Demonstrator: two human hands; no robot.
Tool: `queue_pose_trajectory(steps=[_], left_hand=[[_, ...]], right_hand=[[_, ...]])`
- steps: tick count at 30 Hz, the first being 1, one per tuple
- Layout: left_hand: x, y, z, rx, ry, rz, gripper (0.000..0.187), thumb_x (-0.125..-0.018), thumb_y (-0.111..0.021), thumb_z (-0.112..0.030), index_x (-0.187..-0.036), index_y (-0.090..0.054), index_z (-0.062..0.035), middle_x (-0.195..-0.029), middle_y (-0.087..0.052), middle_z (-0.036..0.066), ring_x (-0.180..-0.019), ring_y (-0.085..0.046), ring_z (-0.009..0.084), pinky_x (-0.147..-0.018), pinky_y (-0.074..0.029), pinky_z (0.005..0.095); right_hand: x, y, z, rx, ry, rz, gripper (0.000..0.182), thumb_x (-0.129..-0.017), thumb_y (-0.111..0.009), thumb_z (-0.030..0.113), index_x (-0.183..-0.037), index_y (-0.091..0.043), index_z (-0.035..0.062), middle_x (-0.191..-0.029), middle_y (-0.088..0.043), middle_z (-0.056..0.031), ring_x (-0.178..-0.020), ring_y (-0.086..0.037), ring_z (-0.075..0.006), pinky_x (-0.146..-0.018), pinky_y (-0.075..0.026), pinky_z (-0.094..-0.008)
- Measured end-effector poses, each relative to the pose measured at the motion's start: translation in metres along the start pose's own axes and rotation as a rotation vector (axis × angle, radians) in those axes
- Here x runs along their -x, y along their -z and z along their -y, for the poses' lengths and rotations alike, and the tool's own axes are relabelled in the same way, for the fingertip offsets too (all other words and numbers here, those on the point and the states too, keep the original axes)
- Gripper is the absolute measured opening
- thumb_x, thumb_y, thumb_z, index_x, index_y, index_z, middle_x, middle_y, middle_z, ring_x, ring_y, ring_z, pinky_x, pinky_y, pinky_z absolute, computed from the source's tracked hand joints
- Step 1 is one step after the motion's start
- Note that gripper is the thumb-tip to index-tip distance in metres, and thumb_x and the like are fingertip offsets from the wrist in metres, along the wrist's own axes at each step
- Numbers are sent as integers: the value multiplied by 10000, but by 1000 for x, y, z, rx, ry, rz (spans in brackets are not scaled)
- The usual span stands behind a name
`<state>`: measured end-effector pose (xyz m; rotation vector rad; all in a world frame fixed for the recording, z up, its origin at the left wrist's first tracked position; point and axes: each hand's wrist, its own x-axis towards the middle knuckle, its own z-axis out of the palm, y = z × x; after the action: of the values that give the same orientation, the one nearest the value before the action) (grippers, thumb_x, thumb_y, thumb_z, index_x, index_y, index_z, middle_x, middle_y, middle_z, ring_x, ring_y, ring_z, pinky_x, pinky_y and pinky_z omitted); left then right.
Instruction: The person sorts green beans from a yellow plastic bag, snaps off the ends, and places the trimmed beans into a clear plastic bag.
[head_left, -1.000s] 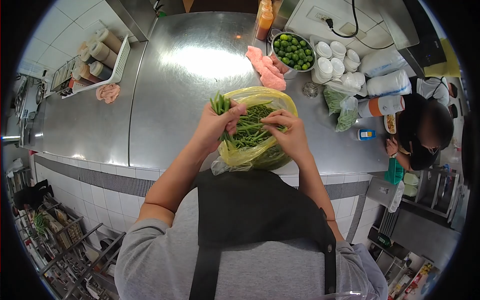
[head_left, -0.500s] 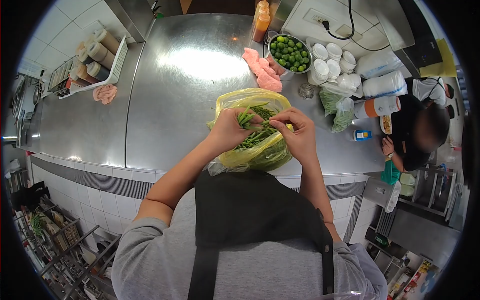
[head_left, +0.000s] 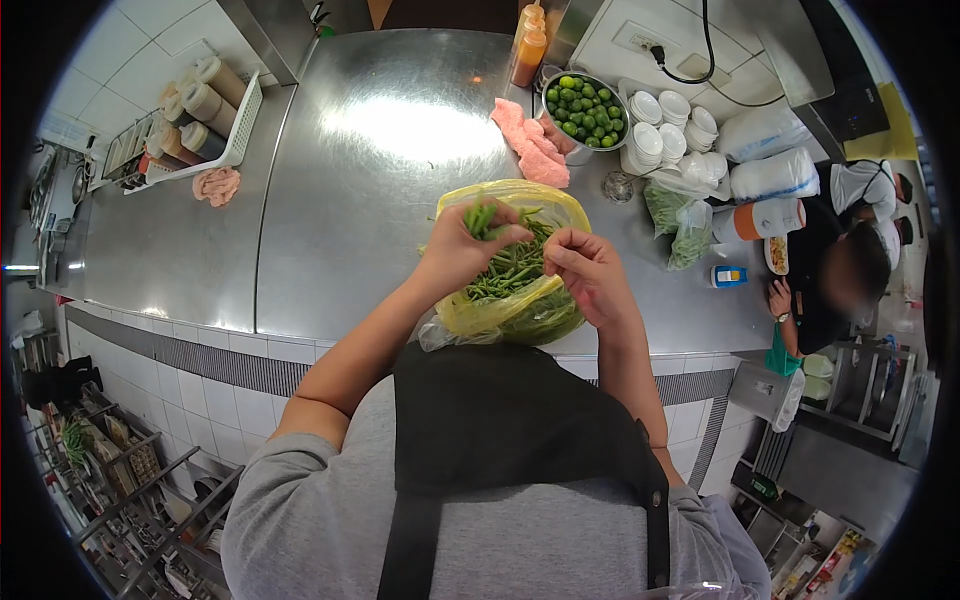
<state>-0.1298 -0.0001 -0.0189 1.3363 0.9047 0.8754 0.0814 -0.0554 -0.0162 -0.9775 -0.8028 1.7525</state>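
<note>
My left hand (head_left: 455, 248) is closed around a small bunch of slim green pods (head_left: 480, 217), their tips poking out above the fingers. My right hand (head_left: 592, 275) is just to its right, thumb and index finger pinched together; I cannot tell what is between them. Below both hands, a yellow plastic bag (head_left: 468, 320) stands with its mouth spread wide. More slim green pods (head_left: 515, 272) fill it, piled loosely. The bag sits at the near edge of the steel counter (head_left: 350, 230), close against my black apron.
Behind the bag lie a pink cloth (head_left: 532, 145) and a metal bowl of green limes (head_left: 585, 112). White cups (head_left: 648, 140) and a bag of greens (head_left: 690, 235) are to the right, near another person (head_left: 825, 270). A white basket of squeeze bottles (head_left: 235, 135) stands at left.
My hands have drawn apart: the right has moved slightly down and away from the bunch, uncovering more of the pods in the bag. The left still grips its bunch.
</note>
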Motion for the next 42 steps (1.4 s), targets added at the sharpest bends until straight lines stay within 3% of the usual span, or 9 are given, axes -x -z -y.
queue_pose_trajectory(steps=[4,9,18,23,26,30,35,40,42], left_hand=[[-8,2,0,411,80,-166,132,-920,-705,-103,-981,-621,-20,-931,-748,140,-491,-468,20,-434,-379,185],[-9,8,3,350,41,-224,159,-934,-700,-128,-993,-605,-15,-929,-744,159,-497,-466,27,-450,-395,189],[-11,7,5,416,38,-254,155,-926,-705,-127,-970,-604,-18,-879,-746,142,-503,-516,40,-440,-396,191],[-8,3,2,469,94,-162,144,-919,-706,-108,-977,-602,-27,-851,-739,134,-521,-518,37,-449,-395,187],[-12,3,8,491,125,-264,152,-916,-706,-106,-993,-599,-31,-835,-729,117,-543,-519,31,-460,-401,183],[-19,19,19,676,215,-332,149,-930,-687,-111,-1018,-584,-49,-856,-695,80,-560,-471,35,-489,-393,185],[-21,27,22,918,235,-238,118,-936,-665,-115,-1010,-581,-74,-687,-547,-48,-573,-468,28,-482,-371,169],[-17,34,33,1082,202,-133,144,-945,-676,-137,-1024,-585,-59,-672,-514,-55,-568,-469,27,-482,-388,162],[-16,30,23,999,257,-288,216,-956,-673,-145,-1112,-593,-18,-722,-575,-19,-568,-469,23,-484,-405,162]], right_hand=[[-7,9,-16,355,-6,-42,233,-1015,-563,226,-943,-648,21,-852,-619,-30,-750,-551,-98,-732,-443,-250],[-9,-7,-19,467,11,-89,368,-1055,-481,327,-1018,-650,2,-860,-624,-30,-773,-571,-99,-746,-477,-256],[-17,-25,-16,769,328,-177,52,-941,-649,41,-965,-642,-4,-905,-613,-17,-822,-573,-94,-754,-463,-227],[-17,-28,2,726,516,102,87,-837,-725,1,-899,-664,7,-874,-655,-60,-783,-619,-178,-733,-488,-298],[-5,-41,22,721,652,165,71,-849,-681,-73,-896,-669,-21,-920,-644,-75,-771,-608,-140,-718,-490,-272],[-5,-47,25,606,684,-1,101,-831,-687,-74,-911,-688,-13,-944,-655,-82,-776,-629,-151,-702,-495,-276],[-32,-20,-15,1271,383,18,82,-807,-661,-37,-885,-659,-11,-915,-611,-117,-897,-623,-280,-797,-496,-377],[-42,-33,-47,1427,496,-33,67,-789,-671,24,-851,-647,14,-946,-584,-124,-952,-586,-306,-815,-465,-419],[-42,-38,-50,1487,480,-85,78,-786,-688,53,-850,-653,26,-942,-582,-124,-938,-581,-300,-801,-460,-420]])
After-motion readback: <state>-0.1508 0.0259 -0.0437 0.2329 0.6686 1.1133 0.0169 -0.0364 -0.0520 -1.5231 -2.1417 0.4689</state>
